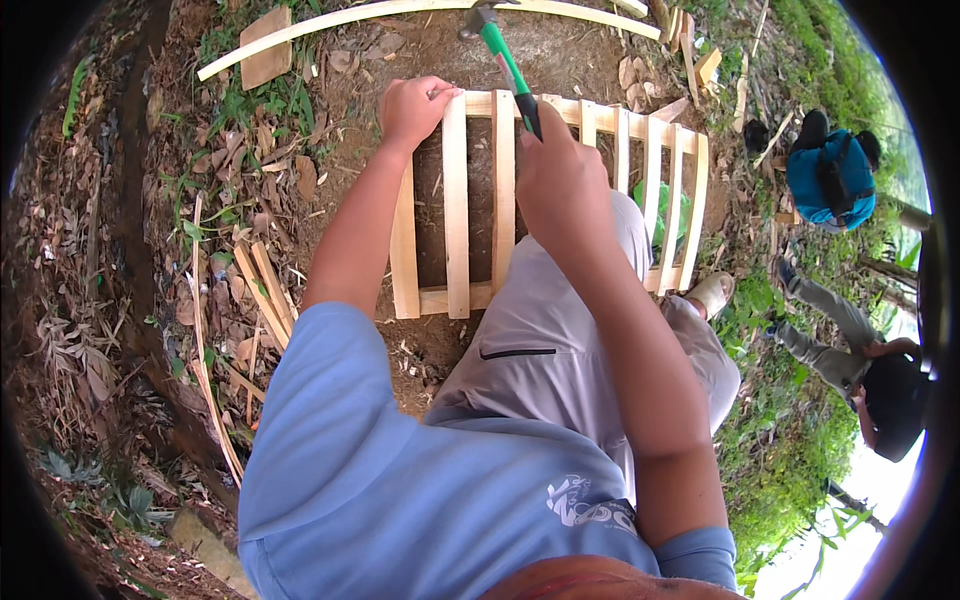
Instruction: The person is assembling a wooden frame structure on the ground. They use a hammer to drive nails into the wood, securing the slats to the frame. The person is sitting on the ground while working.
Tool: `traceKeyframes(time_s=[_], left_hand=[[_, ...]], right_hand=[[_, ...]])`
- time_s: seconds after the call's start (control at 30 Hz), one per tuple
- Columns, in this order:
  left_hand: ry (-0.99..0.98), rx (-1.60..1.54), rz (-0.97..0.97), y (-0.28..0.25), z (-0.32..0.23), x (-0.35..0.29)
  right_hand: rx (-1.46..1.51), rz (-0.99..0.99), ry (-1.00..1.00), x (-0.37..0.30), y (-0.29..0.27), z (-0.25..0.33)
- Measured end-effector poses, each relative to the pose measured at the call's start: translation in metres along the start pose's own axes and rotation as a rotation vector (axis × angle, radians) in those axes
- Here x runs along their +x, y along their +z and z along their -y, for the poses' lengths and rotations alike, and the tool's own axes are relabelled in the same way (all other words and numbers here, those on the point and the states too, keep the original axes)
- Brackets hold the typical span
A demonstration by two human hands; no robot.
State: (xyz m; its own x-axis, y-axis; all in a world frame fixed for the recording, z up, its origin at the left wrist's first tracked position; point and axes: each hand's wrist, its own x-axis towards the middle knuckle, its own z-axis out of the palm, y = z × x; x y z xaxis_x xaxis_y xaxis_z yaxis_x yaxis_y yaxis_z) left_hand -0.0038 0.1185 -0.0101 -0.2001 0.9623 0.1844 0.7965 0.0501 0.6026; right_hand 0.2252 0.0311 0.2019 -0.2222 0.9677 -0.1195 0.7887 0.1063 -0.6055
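Head: lettered shirt point(420, 490), right grip point(562, 185) clamped on hammer point(504, 57), left grip point(411, 112) together at slat point(456, 210)

Dry leaves point(95, 372) litter brown earth point(430, 60); green plants point(790, 450) border bright sky point(893, 490).

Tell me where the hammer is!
In the head view, the hammer is near the top middle, gripped in the right hand. Its head shows by the long curved wood strip, past the slatted wooden frame.
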Motion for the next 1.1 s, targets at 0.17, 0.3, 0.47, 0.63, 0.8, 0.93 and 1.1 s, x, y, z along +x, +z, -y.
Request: traceKeyframes(time_s=[0.17,0.3,0.47,0.63,0.8,0.93,1.1], left_hand=[[0.079,-0.024,0.009,-0.006,-0.004,-0.004],[0.024,-0.346,-0.214,-0.001,0.022,-0.002],[-0.201,-0.304,-0.441,-0.035,0.009,-0.044],[0.368,0.13,-0.011,-0.049,-0.042,-0.156],[0.453,0.219,0.116,-0.025,-0.031,-0.179],[0.395,0.19,0.207,-0.028,-0.028,-0.174],[0.38,0.164,0.2,-0.023,-0.024,-0.175]], right_hand=[[0.13,-0.05,0.13,-0.078,-0.056,-0.025],[0.092,-0.116,0.172,-0.146,-0.088,-0.072],[0.103,-0.149,0.333,-0.211,-0.112,-0.103],[0.186,-0.161,0.348,-0.224,-0.115,-0.123],[0.132,-0.02,0.196,-0.147,-0.097,-0.09],[0.089,0.037,0.03,-0.063,-0.058,-0.049],[0.0,-0.068,-0.093,0.01,-0.011,0.004]])
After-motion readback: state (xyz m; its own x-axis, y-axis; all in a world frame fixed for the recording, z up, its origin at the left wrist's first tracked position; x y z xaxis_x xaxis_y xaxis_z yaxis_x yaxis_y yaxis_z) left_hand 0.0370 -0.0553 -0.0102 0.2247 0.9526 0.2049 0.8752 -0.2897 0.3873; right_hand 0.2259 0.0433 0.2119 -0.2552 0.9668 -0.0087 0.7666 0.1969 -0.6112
